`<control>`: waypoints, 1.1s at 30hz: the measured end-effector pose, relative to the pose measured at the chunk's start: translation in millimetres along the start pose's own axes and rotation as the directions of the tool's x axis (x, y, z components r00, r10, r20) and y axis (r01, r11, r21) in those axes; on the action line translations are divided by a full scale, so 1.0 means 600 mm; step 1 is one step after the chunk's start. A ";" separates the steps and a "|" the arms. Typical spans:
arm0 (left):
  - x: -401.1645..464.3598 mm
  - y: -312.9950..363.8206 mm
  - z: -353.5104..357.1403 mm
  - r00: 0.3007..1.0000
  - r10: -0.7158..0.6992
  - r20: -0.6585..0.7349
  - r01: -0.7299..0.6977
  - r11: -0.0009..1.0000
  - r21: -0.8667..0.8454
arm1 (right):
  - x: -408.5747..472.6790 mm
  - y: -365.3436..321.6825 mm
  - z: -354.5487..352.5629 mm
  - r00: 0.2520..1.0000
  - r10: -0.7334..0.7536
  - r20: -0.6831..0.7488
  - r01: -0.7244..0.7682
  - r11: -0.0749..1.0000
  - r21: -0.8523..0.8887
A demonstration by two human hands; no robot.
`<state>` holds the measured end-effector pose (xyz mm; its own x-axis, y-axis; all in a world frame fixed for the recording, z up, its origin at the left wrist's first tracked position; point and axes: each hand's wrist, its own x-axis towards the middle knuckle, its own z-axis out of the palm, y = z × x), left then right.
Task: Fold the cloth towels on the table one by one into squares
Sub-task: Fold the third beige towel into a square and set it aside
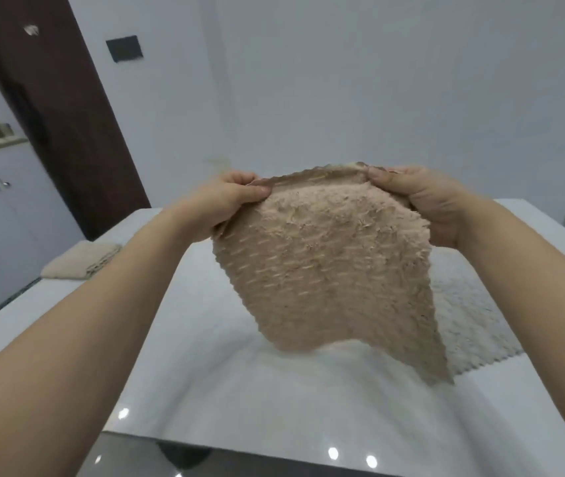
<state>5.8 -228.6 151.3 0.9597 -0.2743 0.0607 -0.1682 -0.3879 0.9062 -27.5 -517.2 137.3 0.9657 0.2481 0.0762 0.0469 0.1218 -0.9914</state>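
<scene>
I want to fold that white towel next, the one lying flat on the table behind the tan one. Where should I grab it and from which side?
Judging by how it lies, take the white towel by the two corners of its near zigzag edge, coming from your own side of the table. It lies spread flat there, that edge faces you, though the tan towel, held by your left hand and right hand, hides its left part.

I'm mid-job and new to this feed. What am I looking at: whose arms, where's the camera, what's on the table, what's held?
There is no machine here, just a person's bare arms. The single picture comes from a camera worn on their head, looking forward and down. The left hand and right hand each pinch a top corner of a tan towel, which hangs above the white table. A folded beige towel sits at the table's far left. A white towel lies flat on the right, partly hidden.
</scene>
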 end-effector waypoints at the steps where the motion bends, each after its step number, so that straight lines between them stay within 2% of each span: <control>1: -0.008 -0.007 -0.013 1.000 -0.019 -0.025 0.019 0.999 0.037 | 0.005 0.009 0.009 1.000 0.019 -0.017 -0.019 1.000 -0.002; 3: -0.018 -0.029 -0.031 0.993 -0.043 -0.111 0.054 0.993 0.101 | 0.019 0.029 0.029 0.996 0.032 -0.086 -0.034 0.999 -0.027; 6: -0.022 -0.059 -0.048 0.973 -0.023 -0.231 0.047 0.994 0.099 | 0.040 0.048 0.064 0.986 0.046 -0.162 -0.053 0.998 -0.039; 9: -0.028 -0.063 -0.075 0.928 0.078 -0.363 -0.047 0.994 0.094 | 0.060 0.037 0.089 0.969 -0.029 -0.245 0.034 0.999 0.016; 12: -0.052 -0.042 -0.106 0.889 0.214 -0.405 -0.163 0.974 0.158 | 0.069 0.019 0.105 0.952 -0.144 -0.269 0.137 0.989 -0.047; 15: -0.097 -0.030 -0.124 0.901 0.297 -0.317 -0.220 0.941 0.257 | 0.055 0.014 0.115 0.935 -0.217 -0.279 0.188 0.974 -0.128; 18: -0.147 -0.060 -0.120 0.938 0.293 -0.185 -0.218 0.914 0.342 | 0.021 0.046 0.121 0.928 -0.214 -0.306 0.154 0.966 -0.210; 19: -0.164 -0.078 -0.113 0.960 0.247 -0.130 -0.191 0.921 0.340 | 0.007 0.067 0.120 0.931 -0.194 -0.309 0.117 0.961 -0.250; 21: -0.193 -0.122 -0.092 0.999 0.038 0.038 -0.047 0.957 0.287 | -0.023 0.115 0.117 0.956 -0.101 -0.275 -0.019 0.914 -0.405; 22: -0.207 -0.146 -0.078 0.985 -0.069 0.156 0.019 0.954 0.300 | -0.041 0.136 0.116 0.976 -0.006 -0.219 -0.116 0.832 -0.543; 23: -0.220 -0.170 -0.062 0.951 -0.147 0.271 0.042 0.933 0.358 | -0.058 0.155 0.113 0.977 0.134 -0.163 -0.210 0.700 -0.683; 25: -0.242 -0.211 -0.029 0.878 -0.250 0.407 0.031 0.881 0.472 | -0.089 0.180 0.112 0.902 0.417 -0.110 -0.315 0.464 -0.828; 27: -0.257 -0.240 -0.004 0.832 -0.313 0.457 0.036 0.853 0.520 | -0.105 0.190 0.113 0.813 0.571 -0.111 -0.389 0.392 -0.834; 29: -0.261 -0.254 0.004 0.787 -0.369 0.495 0.054 0.839 0.541 | -0.104 0.190 0.113 0.764 0.632 -0.126 -0.428 0.351 -0.833; 31: -0.257 -0.257 -0.005 0.752 -0.415 0.513 0.084 0.831 0.550 | -0.093 0.185 0.117 0.742 0.657 -0.133 -0.436 0.322 -0.840; 33: -0.242 -0.255 -0.021 0.782 -0.420 0.459 0.117 0.824 0.554 | -0.074 0.181 0.123 0.751 0.639 -0.164 -0.439 0.299 -0.847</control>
<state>-104.7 -118.3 8.9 0.7183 -0.4559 -0.5256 -0.1507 -0.8394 0.5222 -84.3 -444.2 33.9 0.7976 0.1064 -0.5937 -0.1941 -0.8867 -0.4197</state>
